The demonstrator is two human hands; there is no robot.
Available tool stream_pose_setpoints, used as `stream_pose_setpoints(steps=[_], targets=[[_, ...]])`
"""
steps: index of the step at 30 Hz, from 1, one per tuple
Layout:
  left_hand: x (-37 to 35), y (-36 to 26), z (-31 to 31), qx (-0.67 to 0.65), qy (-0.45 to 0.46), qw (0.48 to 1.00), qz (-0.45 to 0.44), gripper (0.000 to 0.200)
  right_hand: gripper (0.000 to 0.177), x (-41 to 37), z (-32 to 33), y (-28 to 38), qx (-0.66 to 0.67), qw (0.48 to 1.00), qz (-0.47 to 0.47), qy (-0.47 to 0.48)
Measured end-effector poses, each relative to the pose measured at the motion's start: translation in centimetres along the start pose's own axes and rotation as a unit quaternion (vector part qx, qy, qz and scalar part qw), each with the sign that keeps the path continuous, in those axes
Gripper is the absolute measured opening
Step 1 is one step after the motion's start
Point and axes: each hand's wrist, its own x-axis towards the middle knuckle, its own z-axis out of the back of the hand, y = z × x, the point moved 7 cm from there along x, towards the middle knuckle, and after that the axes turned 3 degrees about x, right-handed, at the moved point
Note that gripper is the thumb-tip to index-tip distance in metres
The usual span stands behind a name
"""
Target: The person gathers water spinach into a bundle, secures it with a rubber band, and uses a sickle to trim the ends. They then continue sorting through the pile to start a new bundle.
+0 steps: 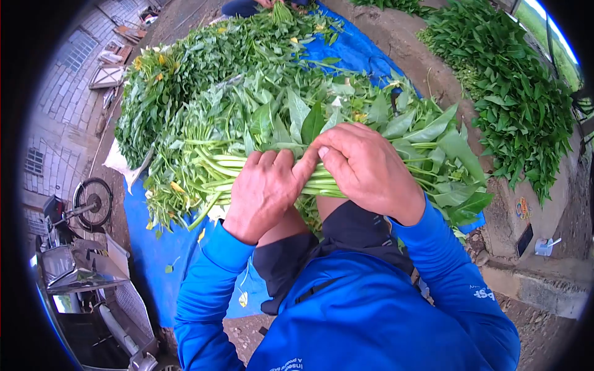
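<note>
A bunch of water spinach (232, 166) lies crosswise above my lap, its pale green stems pointing left and its broad leaves spreading to the right. My left hand (266, 185) is wrapped round the stems left of centre. Over the middle of the same bunch, my right hand (365, 164) is closed, its thumb meeting the left hand's thumb side. Both palms and most fingertips are hidden. Beyond the hands, a large heap of loose greens (185, 99) with some yellow leaves spreads over a blue tarp (148, 247).
Finished-looking bunches of greens (501, 93) are stacked along a concrete ledge (544, 216) on the right. A small plastic cup (544, 246) and a dark phone-like object (525, 240) rest there. At left stands a motorcycle vehicle (93, 297). Another person's hand (266, 3) shows at the top.
</note>
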Motion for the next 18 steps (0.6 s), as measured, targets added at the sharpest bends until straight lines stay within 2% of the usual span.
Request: stream_pose_setpoints(steps=[1, 4, 5, 8, 12, 13, 16, 17, 18], targets=[[-2.0, -1.0, -1.3, -0.015, 0.028, 1.0, 0.003, 0.056, 0.019, -1.8, -2.0, -0.8, -0.015, 0.999, 0.002, 0.029], [-6.2, -2.6, -5.2, -0.047, 0.053, 0.996, 0.049, 0.049, 0.02, -5.3, -7.2, -4.5, -0.006, 0.988, -0.092, 0.127], [-7.0, -2.8, -6.0, -0.055, 0.05, 0.995, 0.066, 0.045, 0.021, -6.1, -8.4, -5.1, -0.034, 0.991, -0.052, 0.119], [-7.8, -3.4, -6.2, -0.031, 0.039, 0.994, 0.094, 0.039, 0.018, -6.4, -9.0, -3.8, -0.091, 0.993, -0.021, 0.078], [-9.6, -4.1, -5.8, -0.052, 0.01, 0.992, 0.116, 0.039, 0.024, -7.3, -9.6, -2.3, -0.096, 0.991, 0.007, 0.096], [-10.1, -4.5, -5.8, -0.074, 0.06, 0.987, 0.13, 0.041, 0.028, -8.0, -10.0, -2.1, -0.105, 0.99, 0.013, 0.094], [-10.8, -5.4, -5.3, -0.115, 0.087, 0.976, 0.163, 0.046, 0.032, -9.5, -11.4, -2.1, -0.146, 0.982, 0.014, 0.117], [-11.3, -5.8, -4.8, -0.165, 0.13, 0.962, 0.175, 0.056, 0.036, -9.9, -11.4, -1.9, -0.138, 0.98, 0.003, 0.141], [-11.6, -5.5, -3.8, -0.232, 0.123, 0.945, 0.195, 0.056, 0.036, -9.8, -11.2, -1.3, -0.143, 0.977, 0.002, 0.161]])
